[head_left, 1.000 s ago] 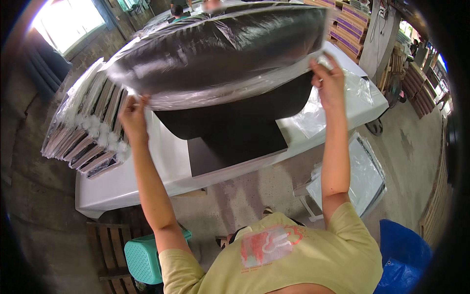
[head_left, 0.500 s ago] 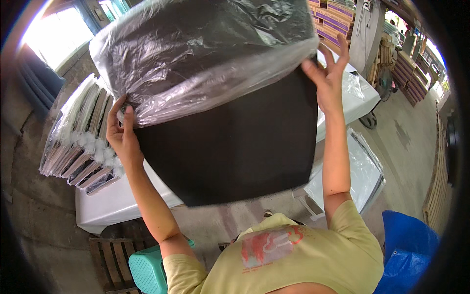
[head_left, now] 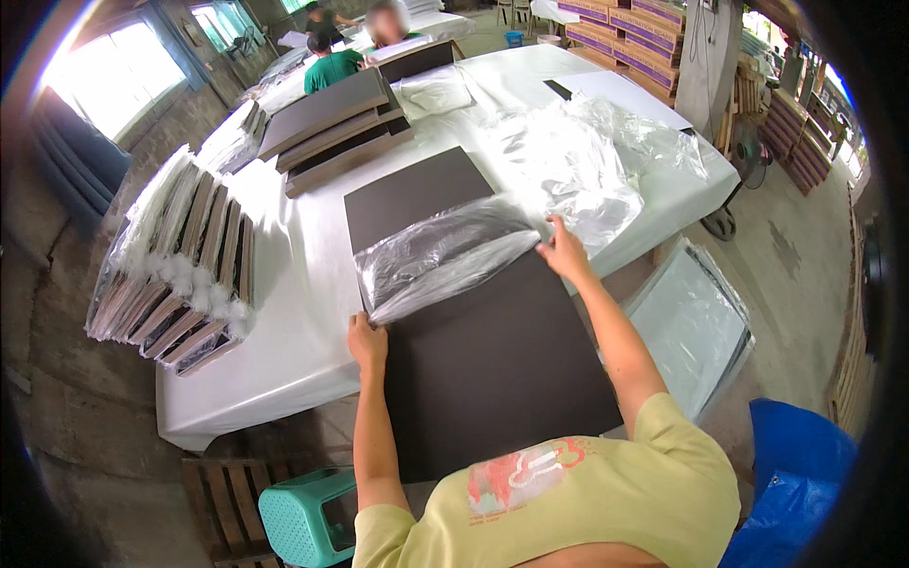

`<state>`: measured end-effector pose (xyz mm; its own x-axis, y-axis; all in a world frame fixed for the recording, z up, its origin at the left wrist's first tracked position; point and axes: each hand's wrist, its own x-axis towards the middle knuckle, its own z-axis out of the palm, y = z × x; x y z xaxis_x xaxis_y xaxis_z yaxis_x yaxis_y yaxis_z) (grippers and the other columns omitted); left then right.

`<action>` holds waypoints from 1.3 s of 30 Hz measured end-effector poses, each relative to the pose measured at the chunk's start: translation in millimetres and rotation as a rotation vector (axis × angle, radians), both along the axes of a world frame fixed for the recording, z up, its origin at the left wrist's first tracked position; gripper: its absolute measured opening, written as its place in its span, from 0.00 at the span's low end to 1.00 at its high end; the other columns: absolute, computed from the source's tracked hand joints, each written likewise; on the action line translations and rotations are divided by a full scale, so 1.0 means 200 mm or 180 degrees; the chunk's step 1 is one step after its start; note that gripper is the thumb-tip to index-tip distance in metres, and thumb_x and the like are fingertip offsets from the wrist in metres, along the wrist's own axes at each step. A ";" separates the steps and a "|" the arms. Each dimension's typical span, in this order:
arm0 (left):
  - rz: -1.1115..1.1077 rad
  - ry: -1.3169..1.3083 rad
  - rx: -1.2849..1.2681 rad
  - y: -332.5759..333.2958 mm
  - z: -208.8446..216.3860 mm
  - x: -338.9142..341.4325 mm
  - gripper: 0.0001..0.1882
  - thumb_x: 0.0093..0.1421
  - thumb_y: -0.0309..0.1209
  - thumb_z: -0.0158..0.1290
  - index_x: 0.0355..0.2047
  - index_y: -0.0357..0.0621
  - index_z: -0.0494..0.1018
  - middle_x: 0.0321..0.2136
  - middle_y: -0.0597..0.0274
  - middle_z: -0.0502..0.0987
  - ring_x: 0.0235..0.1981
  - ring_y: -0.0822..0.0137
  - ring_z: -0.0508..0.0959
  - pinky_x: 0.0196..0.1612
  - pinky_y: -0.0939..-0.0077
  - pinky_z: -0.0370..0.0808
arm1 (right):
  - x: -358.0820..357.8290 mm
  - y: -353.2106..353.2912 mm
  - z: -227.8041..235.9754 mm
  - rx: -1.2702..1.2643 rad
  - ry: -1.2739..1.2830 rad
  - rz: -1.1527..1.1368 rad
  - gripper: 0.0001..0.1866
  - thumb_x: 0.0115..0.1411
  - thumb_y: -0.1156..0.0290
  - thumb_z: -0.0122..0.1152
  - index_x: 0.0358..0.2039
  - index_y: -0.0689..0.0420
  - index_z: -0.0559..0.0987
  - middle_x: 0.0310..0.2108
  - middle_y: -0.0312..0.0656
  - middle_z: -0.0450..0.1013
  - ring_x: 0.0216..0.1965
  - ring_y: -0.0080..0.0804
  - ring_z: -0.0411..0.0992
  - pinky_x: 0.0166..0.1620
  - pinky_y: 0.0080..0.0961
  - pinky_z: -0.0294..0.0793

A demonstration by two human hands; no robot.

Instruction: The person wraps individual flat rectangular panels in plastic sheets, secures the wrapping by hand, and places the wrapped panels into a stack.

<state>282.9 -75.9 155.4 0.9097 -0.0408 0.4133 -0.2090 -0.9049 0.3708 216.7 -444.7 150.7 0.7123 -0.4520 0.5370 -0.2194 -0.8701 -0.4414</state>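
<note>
A large black board slants from the table toward my body. Crumpled clear plastic film wraps across it like a sleeve, bunched along its near edge. My left hand is closed at the film's left corner, pinching it against the board's edge. At the right corner, my right hand grips the film's edge, thumb and fingers together. Beyond the film a dark flat panel lies on the table; I cannot tell whether it is the same board.
The white-covered table carries stacked dark boards, a row of film-wrapped boards and loose clear plastic. Co-workers are at the far end. A green stool, a wrapped stack and blue tarp are near me.
Both hands have come down and closer together, bringing the board and film from in front of my view to the table. The tabletop and co-workers beyond now show.
</note>
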 end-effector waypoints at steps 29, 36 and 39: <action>0.0347 0.2205 -0.3541 0.36 -0.25 -1.46 0.12 0.58 0.30 0.42 0.37 0.35 0.69 0.23 0.64 0.73 0.25 0.76 0.71 0.26 0.86 0.65 | -1.39 0.12 0.06 0.1028 0.0785 0.1336 0.08 0.37 0.78 0.54 0.20 0.59 0.65 0.22 0.43 0.63 0.27 0.37 0.65 0.28 0.25 0.63; -0.0154 0.1693 -0.4831 0.60 -0.49 -1.21 0.34 0.55 0.54 0.38 0.52 0.38 0.57 0.52 0.51 0.58 0.50 0.60 0.63 0.49 0.63 0.63 | -1.11 -0.07 0.08 0.3947 0.0678 -0.0155 0.37 0.51 0.48 0.51 0.55 0.57 0.53 0.46 0.45 0.65 0.44 0.30 0.65 0.39 0.28 0.66; -0.0238 0.2295 -0.4425 0.48 -0.40 -0.96 0.32 0.55 0.47 0.44 0.53 0.38 0.56 0.52 0.50 0.57 0.51 0.60 0.61 0.52 0.63 0.60 | -0.93 0.03 -0.07 0.4129 0.1122 0.0731 0.40 0.49 0.56 0.58 0.56 0.64 0.52 0.49 0.49 0.62 0.49 0.37 0.61 0.49 0.33 0.60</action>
